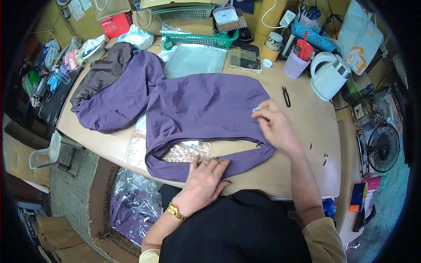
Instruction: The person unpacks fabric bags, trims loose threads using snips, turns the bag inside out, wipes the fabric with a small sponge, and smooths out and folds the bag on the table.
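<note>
A purple garment [206, 105] is spread across the table in front of me. Its long opening gapes along the near side, edged by a dark, zip-like line with a small pull at the right end. My left hand [206, 177] rests flat on the near strip of fabric, fingers out, a ring on one finger and a gold watch at the wrist. Over the garment's right edge, my right hand [276, 127] is closed, pinching a small pale object [259, 108] whose kind I cannot make out. Clear plastic [184, 151] shows through the opening.
A purple and dark-brown bundle [114, 92] adjoins the garment at left. Black thread snips [286, 96] lie at right, near a white kettle [328, 76]. Clear plastic bags [195, 59] and a green basket [201, 40] are behind. An open carton [103, 201] stands below, left.
</note>
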Available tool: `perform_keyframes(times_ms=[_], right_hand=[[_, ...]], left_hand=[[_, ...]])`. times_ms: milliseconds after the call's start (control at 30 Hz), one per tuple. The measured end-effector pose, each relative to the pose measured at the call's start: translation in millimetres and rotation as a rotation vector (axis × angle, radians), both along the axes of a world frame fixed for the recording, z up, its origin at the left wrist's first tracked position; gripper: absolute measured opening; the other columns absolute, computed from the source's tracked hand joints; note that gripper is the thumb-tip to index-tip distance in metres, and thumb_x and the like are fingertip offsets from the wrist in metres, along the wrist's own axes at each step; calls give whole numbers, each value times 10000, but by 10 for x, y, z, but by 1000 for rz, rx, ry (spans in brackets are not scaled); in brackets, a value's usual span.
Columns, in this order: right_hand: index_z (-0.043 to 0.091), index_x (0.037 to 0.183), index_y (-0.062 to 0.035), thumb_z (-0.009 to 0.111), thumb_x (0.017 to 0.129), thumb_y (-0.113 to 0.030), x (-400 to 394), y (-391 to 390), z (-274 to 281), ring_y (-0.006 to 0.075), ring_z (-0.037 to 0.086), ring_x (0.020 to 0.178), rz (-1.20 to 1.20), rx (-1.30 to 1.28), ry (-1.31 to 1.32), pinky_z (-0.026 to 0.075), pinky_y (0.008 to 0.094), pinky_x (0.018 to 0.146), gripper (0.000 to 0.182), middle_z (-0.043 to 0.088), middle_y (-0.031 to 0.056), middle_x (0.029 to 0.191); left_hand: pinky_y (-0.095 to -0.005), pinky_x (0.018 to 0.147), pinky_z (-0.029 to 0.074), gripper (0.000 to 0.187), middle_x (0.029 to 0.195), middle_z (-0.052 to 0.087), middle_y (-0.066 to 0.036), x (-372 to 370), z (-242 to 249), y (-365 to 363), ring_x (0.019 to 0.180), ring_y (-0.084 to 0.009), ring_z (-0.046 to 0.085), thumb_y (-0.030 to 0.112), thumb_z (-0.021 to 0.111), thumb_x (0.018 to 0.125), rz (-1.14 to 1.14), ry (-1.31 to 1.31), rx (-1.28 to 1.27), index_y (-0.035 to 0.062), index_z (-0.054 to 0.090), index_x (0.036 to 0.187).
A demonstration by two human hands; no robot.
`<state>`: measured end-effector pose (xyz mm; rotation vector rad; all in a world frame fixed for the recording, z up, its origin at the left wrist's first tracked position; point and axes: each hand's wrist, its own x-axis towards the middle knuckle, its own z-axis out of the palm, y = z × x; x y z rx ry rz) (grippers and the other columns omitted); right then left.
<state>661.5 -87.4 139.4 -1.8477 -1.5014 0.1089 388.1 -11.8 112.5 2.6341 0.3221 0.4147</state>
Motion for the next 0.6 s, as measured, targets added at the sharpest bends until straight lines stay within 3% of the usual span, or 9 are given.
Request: perform_keyframes(times_ms=[67,167,267,367,433,467,533,600], right_hand=[[706,969,-5,625,863,44,-123,90,-40,332,634,962,45,-28,-83,517,368,877,142,615,156,1063],[720,977,-14,654,865,11,-219,243,-156,347,641,993,175,-29,-214,525,414,861,132,628,161,1096],[725,973,-9,683,860,-5,-89,413,-258,338,644,994,148,28,-139,529,414,858,121,636,155,1101],[733,978,-4,685,867,2,20,466,-316,307,653,961,53,25,-60,533,379,848,121,647,130,1097],[739,997,-1,674,880,22,52,509,-450,249,657,910,-71,115,225,531,341,832,136,652,115,1079],[739,997,-1,674,880,22,83,528,-604,249,657,910,-69,114,223,531,341,832,136,652,115,1079],[747,1016,-6,636,918,32,112,541,-863,170,638,877,-110,262,418,525,296,803,153,647,94,1083],[748,1019,-5,631,927,29,153,493,-992,151,629,872,-134,240,510,525,286,791,153,643,90,1091]], left_hand=[[-478,1061,385,558,1225,624,-129,42,-31,-82,1159,-317,589,193,750,862,-24,42,55,49,562,1366],[-464,1011,445,490,1180,630,-147,118,47,-99,1133,-331,607,137,737,859,2,-24,-35,27,594,1314],[-406,791,558,284,1049,654,-185,270,30,78,923,-373,660,-36,676,837,99,-262,-180,-15,677,1121],[-399,726,555,169,956,659,-159,597,-26,391,812,-354,669,-11,698,831,201,-350,-115,-12,711,1000],[-412,713,542,124,906,655,-156,936,-100,507,784,-342,667,33,722,834,245,-425,-116,-3,728,952],[-412,713,542,124,906,655,-156,1078,-256,534,784,-342,667,33,722,834,248,-428,-117,-3,728,952],[-422,701,529,94,859,651,-159,1309,-492,588,781,-347,662,78,740,841,226,-252,11,8,730,904],[-420,698,528,88,851,654,-159,1367,-598,652,789,-349,662,88,749,839,239,-355,-64,11,724,873]])
